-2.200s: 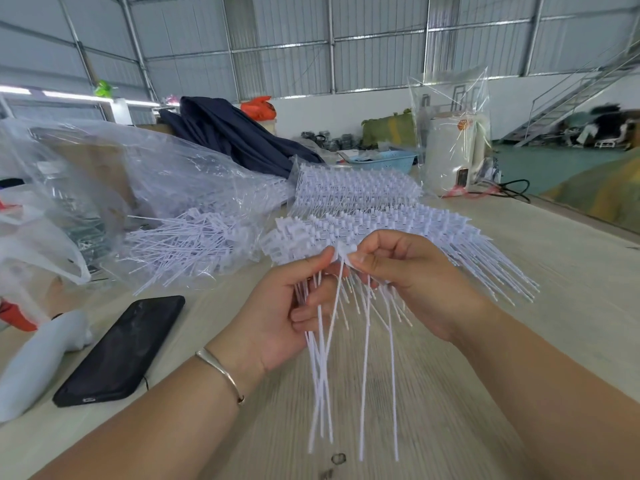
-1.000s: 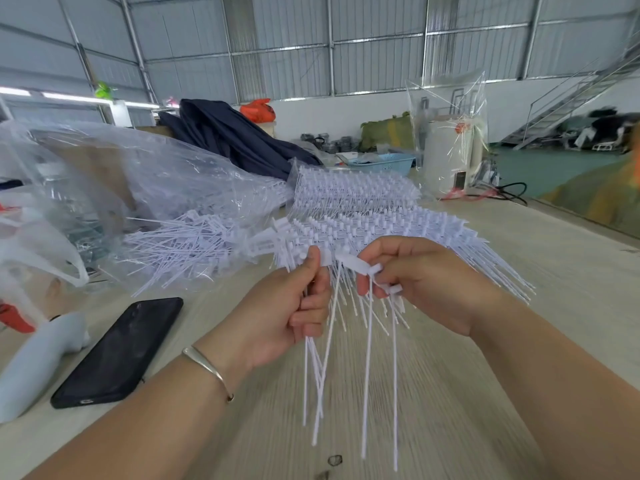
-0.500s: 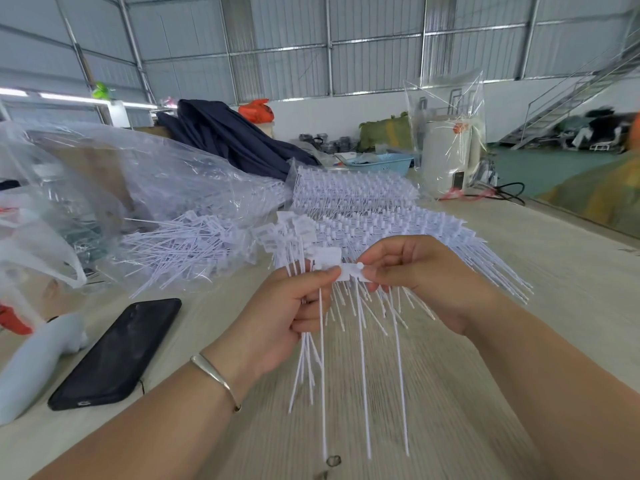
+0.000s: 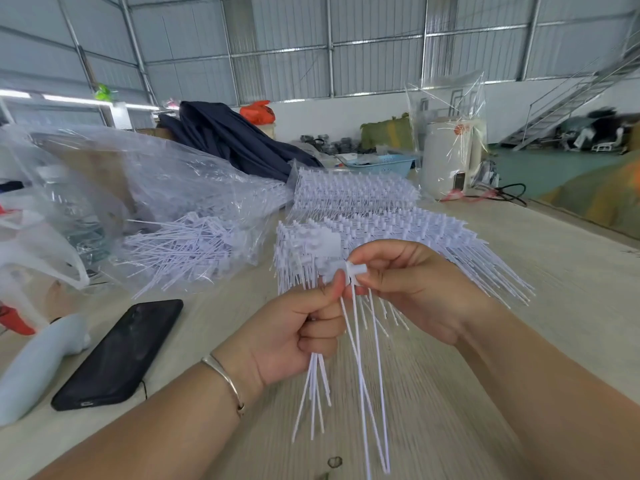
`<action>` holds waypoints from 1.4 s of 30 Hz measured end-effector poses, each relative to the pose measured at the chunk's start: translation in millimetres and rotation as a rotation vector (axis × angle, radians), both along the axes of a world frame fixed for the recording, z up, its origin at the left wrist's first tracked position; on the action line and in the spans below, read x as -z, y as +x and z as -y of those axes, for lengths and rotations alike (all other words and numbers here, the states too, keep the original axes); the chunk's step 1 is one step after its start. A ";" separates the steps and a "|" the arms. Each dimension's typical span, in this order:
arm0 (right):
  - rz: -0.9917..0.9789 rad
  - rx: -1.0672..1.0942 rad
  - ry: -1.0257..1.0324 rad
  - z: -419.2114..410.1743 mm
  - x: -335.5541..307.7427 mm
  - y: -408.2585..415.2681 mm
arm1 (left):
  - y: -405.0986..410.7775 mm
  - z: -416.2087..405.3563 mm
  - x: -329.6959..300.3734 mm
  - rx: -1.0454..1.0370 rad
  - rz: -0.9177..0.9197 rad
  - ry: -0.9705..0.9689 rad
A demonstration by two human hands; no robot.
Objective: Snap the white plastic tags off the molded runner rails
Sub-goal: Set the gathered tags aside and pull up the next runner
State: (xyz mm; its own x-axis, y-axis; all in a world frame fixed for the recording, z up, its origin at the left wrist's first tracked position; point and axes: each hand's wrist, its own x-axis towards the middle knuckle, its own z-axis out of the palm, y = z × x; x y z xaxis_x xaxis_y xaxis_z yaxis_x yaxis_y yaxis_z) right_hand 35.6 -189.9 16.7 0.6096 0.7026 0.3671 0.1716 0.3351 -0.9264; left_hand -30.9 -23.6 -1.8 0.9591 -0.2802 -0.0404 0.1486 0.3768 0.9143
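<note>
Head view: our left hand point(image 4: 294, 336) gripped a bundle of loose tags point(image 4: 317, 393), fingers curled round the stems, held above the wooden table point(image 4: 519, 271). Our right hand point(image 4: 412, 289) pinched a runner rail piece point(image 4: 353, 269) at the fingertips. More uncut rails point(image 4: 398, 230) lay stacked just behind. A black phone point(image 4: 119, 353) lay left.

Head-worn wide-angle view — faces forward-down, close over table point(image 4: 519, 258).
</note>
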 end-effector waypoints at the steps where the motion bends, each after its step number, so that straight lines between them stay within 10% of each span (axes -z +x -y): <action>1: 0.017 0.016 0.007 -0.7 0.0 -0.1 | 0.3 -0.1 0.0 0.006 -0.003 -0.008; 20: 0.076 0.204 -0.354 16.4 -6.7 13.0 | 8.4 -3.1 -3.0 -0.100 -0.015 0.183; 31: -0.106 0.313 -0.269 9.2 -5.5 15.5 | 9.5 -8.9 -2.6 -0.365 0.066 0.200; 42: 0.128 0.400 -0.188 -4.4 0.8 2.7 | 6.3 1.3 1.7 -0.417 0.141 0.334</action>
State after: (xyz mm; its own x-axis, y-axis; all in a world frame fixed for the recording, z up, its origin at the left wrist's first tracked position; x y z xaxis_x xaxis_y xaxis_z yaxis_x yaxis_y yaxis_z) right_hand 38.2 -185.4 15.9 0.8045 0.4827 0.3460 0.3705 0.0474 -0.9276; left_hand -24.6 -25.0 -3.5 0.9886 0.1309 0.0749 -0.0838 0.0639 0.9944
